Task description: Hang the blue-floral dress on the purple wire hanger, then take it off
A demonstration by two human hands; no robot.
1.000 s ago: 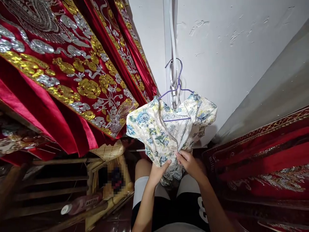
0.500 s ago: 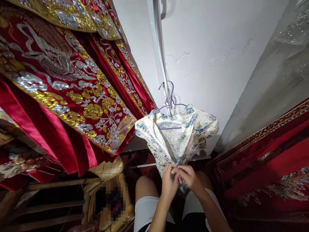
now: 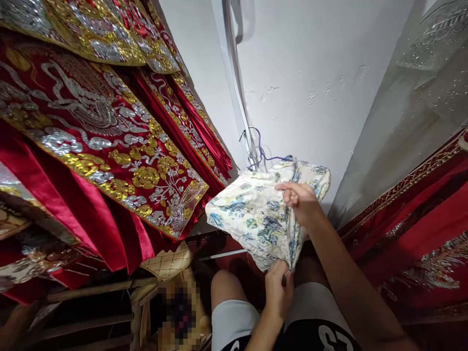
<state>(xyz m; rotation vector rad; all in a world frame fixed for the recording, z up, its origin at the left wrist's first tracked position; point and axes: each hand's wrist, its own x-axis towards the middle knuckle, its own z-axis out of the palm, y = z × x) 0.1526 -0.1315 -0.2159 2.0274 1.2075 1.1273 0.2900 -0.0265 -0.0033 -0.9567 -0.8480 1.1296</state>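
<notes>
A short-sleeved white shirt [image 3: 256,219] with blue and yellow flowers hangs from a purple hanger [image 3: 260,146], and its front now lies across the neck opening. Low on the shirt, my left hand [image 3: 280,287] is closed around the front edge. Higher up, near the collar, my right hand [image 3: 302,202] pinches the cloth between thumb and forefinger, with the other fingers curled. The hanger's hook is caught on a pale metal pole [image 3: 234,73] by the wall.
Red satin cloth [image 3: 146,141] with gold and silver embroidery hangs at the left. Below it stands a wooden chair-like frame [image 3: 137,302] beside a quilted yellowish piece [image 3: 170,261]. More red embroidered fabric [image 3: 413,239] and clear plastic sheeting [image 3: 402,97] are at the right. Behind is a white wall [image 3: 310,58].
My hands were together at the shirt's front closure. My right hand has moved up to the collar, and the front panel has been drawn across the open neck.
</notes>
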